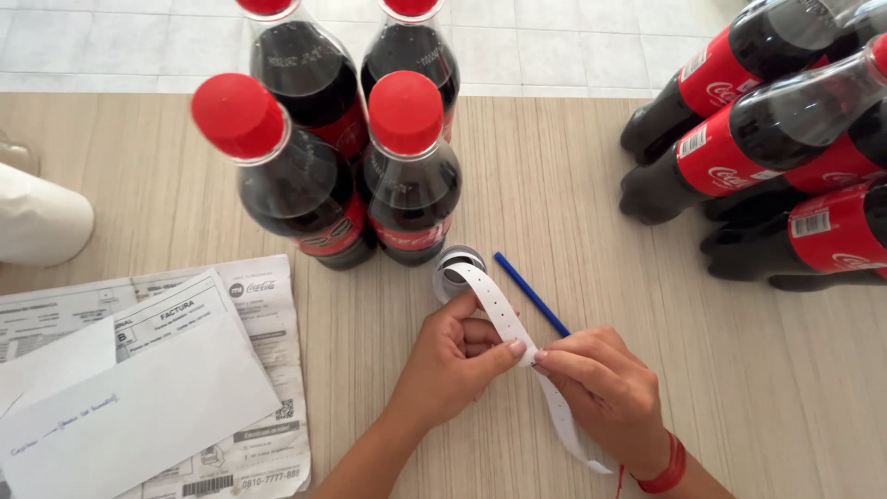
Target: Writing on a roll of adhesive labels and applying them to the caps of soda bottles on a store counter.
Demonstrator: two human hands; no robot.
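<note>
Both of our hands meet over a white perforated strip [504,319]: the left hand [453,360] and right hand [605,393] each pinch it between thumb and fingers [517,349], fingertips nearly touching. That strip uncoils from a small roll [453,271] lying on the pale wood-grain table [591,185]. Just right of the strip lies a slim blue stick [531,294], perhaps a pen. Beyond the roll stand four dark, red-capped plastic bottles [407,176]. Left of the strip lie crumpled printed papers [148,370].
</note>
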